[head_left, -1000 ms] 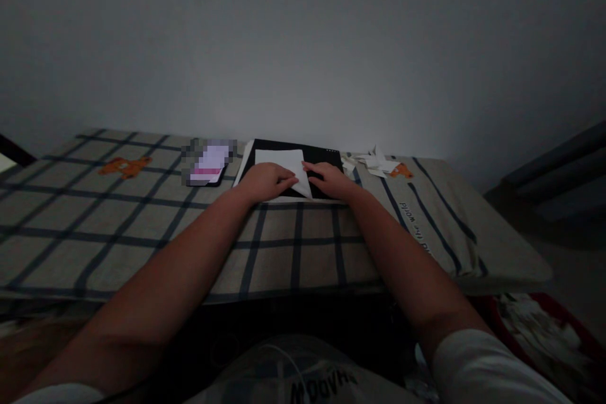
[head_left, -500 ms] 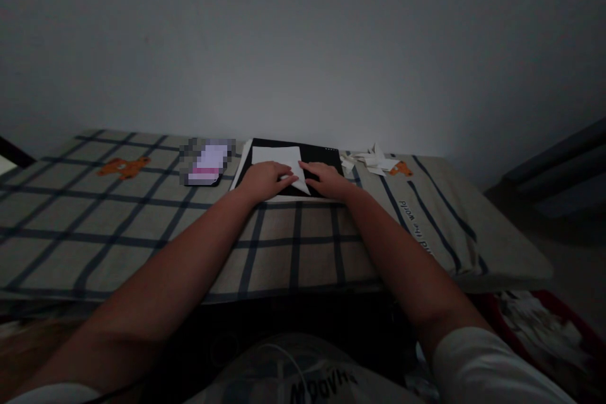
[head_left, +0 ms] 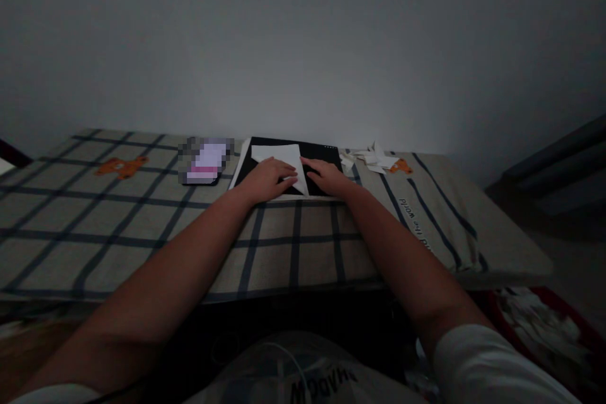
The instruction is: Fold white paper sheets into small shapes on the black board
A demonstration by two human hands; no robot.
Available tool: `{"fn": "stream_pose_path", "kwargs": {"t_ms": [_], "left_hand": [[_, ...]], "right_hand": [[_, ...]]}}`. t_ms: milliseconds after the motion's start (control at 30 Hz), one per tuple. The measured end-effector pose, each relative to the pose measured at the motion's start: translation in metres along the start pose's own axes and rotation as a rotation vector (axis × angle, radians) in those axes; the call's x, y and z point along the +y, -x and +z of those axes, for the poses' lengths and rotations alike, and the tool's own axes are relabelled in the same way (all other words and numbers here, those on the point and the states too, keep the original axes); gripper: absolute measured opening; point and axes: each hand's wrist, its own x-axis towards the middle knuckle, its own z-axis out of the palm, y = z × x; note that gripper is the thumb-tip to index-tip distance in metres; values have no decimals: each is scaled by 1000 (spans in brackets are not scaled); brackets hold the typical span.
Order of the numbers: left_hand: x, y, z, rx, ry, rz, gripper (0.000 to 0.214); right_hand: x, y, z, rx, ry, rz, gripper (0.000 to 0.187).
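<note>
Nearest, at 6 o'clock: lettered fabric (head_left: 322, 385) on the lap, print partly dark. At approx 4: red bin (head_left: 563, 308) w/ pale stuff in it, too dim to ID. Fwd of that, plaid cloth (head_left: 274, 265) w/ navy lines.

L forearm (head_left: 180, 265) runs in from 7 o'clock, R forearm (head_left: 398, 259) from 5; they converge at centre, hands well fwd on the cloth.

L hand (head_left: 271, 180): palm down, fingers close tog. & laid over the paper, thumb a bit apart; no pinch visible. R hand (head_left: 327, 177): palm down, index out toward the paper's R edge, thumb set apart below it, gap btwn; no pinch seen here either, can't tell how hard it presses.

Paper (head_left: 284, 153): flat at 12, btwn hands. From R hand it's at 9–10 o'clock; from L hand, underneath & on to 1. L is nearer, as it's on top; R just at the edge. Long axis looks approx 12–6, near end tapering to a point at approx 5; L side partly hidden.

Under it: black pad (head_left: 318, 153). Phone (head_left: 206, 161) at 11, apart; white scraps (head_left: 376, 159) at 1, by the pad. Wall (head_left: 303, 44) behind.
</note>
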Motion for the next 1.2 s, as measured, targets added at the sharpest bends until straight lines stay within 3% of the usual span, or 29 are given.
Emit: {"fn": "stream_pose_path", "kwargs": {"t_ms": [267,567,767,967,1200], "left_hand": [[1,0,3,26,-89,-61,39],[-1,-2,5,-35,-55,-34,44],[3,-1,3,-83,-59,-87,44],[3,0,3,-100,-65,-97,45],[-4,0,-3,-109,-79,-135,43]], "right_hand": [[0,1,-2,15,-2,5,53],[2,0,-2,35,-105,-28,51],[-1,0,-6,71,-210,-1,46],[-6,2,-14,104,-147,43,30],[-9,4,-16,65,-39,-75,31]]}}
